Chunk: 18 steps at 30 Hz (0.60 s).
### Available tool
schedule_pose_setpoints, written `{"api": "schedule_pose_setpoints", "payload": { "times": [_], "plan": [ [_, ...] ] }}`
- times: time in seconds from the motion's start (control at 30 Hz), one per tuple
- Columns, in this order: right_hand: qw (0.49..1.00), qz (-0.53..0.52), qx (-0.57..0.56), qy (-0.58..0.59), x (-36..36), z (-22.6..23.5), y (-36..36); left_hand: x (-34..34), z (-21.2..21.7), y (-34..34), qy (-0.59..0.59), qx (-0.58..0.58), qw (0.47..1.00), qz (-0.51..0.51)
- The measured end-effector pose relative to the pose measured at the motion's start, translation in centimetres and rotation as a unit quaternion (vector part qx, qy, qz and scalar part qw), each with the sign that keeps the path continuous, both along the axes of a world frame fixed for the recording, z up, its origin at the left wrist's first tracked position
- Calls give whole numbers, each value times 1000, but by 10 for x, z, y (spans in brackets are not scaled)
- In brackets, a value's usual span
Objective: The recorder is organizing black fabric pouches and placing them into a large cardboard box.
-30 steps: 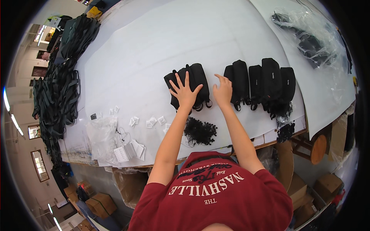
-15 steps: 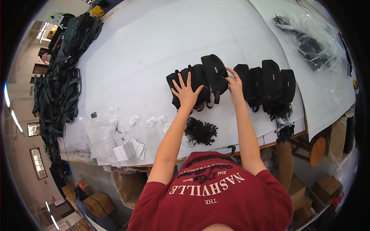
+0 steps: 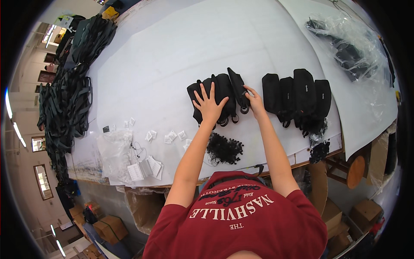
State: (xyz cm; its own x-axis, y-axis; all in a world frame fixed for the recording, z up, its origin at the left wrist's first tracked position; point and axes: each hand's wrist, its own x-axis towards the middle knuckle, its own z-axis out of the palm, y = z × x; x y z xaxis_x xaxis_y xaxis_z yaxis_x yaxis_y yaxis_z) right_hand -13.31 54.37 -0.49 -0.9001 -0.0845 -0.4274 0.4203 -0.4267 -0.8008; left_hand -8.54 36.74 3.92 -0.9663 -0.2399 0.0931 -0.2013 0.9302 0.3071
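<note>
My left hand [image 3: 210, 106] lies with fingers spread over a row of black fabric pouches [image 3: 224, 90], standing packed side by side on the white table. At the right end of that row, my right hand [image 3: 255, 102] grips the edge of one black pouch [image 3: 236, 85]. This pouch is seen narrow side up, tilted, with its loop at the lower end. Some of my right fingertips are hidden behind it. Farther right, a second group of black pouches [image 3: 303, 90] stands in a row, a gap away from my right hand.
A heap of small black tags with strings [image 3: 225, 149] lies nearer me. White packets [image 3: 171, 137], a stack of white cards [image 3: 144, 168] and clear plastic [image 3: 114, 146] sit to the left. Dark straps [image 3: 64, 108] hang over the left edge. Bagged black goods [image 3: 349, 52] rest far right.
The pouch in my right hand has turned from showing its broad front to nearly edge-on, and has come closer to the row. My left hand has stayed in place.
</note>
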Motion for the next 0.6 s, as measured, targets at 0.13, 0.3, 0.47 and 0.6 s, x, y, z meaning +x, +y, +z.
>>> {"api": "schedule_pose_setpoints", "payload": {
  "times": [0.13,0.3,0.47,0.6],
  "plan": [
    [955,154,249,37,-4,-13,-9,-1,-1,1,-9,7,1000,0],
    [915,108,361,142,-5,-23,-9,-4,0,-1,1,28,999,-28],
    [913,101,360,165,15,-7,-22,-11,11,0,-56,70,996,-6],
    [901,118,381,170,25,14,-28,-16,17,6,-76,87,993,14]
  ]
}}
